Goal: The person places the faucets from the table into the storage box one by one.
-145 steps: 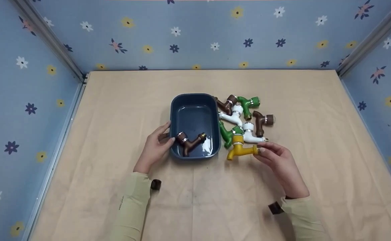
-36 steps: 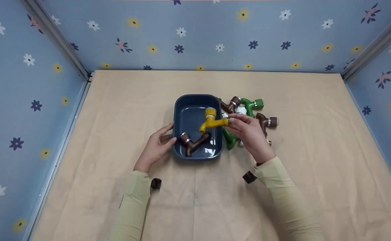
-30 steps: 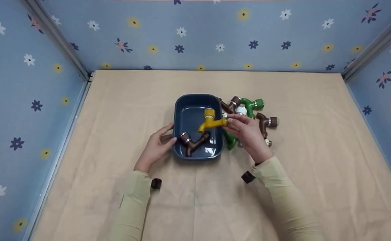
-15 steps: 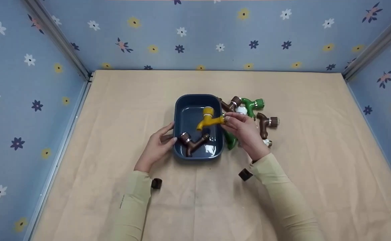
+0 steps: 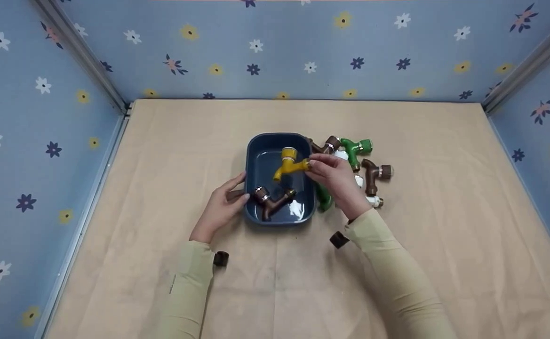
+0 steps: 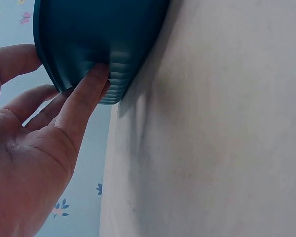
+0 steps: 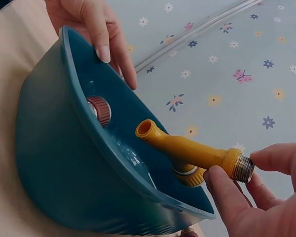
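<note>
My right hand (image 5: pixel 336 176) pinches a yellow plastic tap (image 5: pixel 288 165) by its threaded metal end, with fingertips and thumb. In the right wrist view the tap hangs at the mouth of a dark blue tub (image 7: pixel 64 143), spout toward the far wall and ribbed knob low inside. My left hand (image 5: pixel 223 202) holds the tub's left wall, thumb at the rim, fingers on the outer side; in the left wrist view a fingertip (image 6: pixel 99 71) lies against that wall. A brown tap (image 5: pixel 272 205) lies on the tub floor near its front end.
Right of the tub lie several more taps: a green tap (image 5: pixel 357 147), a brown tap (image 5: pixel 372 176), another brown tap (image 5: pixel 329 143) and white ones, partly hidden by my right hand. Beige cloth (image 5: pixel 275 282) covers the table. Flowered blue panels (image 5: pixel 279 52) stand behind and at the sides.
The yellow tap has moved with my right hand from the cloth beside the pile to above the tub, then slightly farther left and back. My left hand stays at the tub's wall.
</note>
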Demonstrator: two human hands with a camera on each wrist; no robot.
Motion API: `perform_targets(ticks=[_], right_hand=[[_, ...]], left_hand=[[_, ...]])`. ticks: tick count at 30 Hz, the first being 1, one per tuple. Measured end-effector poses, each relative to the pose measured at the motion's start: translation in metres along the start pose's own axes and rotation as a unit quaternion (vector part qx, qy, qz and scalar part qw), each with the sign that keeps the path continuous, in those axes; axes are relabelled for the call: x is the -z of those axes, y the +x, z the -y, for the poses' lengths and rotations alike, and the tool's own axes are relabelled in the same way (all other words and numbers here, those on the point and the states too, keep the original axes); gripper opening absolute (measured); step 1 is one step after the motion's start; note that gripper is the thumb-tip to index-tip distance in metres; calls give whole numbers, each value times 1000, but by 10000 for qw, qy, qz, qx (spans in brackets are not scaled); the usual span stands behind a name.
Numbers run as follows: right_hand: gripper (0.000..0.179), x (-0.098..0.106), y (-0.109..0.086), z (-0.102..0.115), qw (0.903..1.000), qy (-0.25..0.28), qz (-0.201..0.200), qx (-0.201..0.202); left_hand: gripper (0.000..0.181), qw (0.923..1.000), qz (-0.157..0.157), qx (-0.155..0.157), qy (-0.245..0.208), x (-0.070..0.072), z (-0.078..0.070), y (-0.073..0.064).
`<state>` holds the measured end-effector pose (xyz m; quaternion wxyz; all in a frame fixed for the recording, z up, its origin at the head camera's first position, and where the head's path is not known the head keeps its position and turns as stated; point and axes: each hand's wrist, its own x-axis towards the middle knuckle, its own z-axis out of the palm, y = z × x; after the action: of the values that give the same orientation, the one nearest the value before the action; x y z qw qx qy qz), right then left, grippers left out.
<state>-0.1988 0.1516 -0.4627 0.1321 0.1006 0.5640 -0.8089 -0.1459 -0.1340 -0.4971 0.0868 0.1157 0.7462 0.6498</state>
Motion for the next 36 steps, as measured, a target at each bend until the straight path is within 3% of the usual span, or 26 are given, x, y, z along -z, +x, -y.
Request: perform_targets(ticks=[9,16,27,36], right_hand=[[34,-5,9,-6,9998,-196,1,58],[32,-11,13,-9,9996,-251,-3,126],[22,-18,17,-14,9980,-519,-189,306],[26,-27,23,-17,9965,-677,-195,438]], left_hand=[[59,9999,-66,38,-85,0,18,5],[57,10000,26,-48,-38,0,1,1],[57,9999,-17,-124,-27,0,3,1],[56,9998,-40,-197,33,-1,2,0]])
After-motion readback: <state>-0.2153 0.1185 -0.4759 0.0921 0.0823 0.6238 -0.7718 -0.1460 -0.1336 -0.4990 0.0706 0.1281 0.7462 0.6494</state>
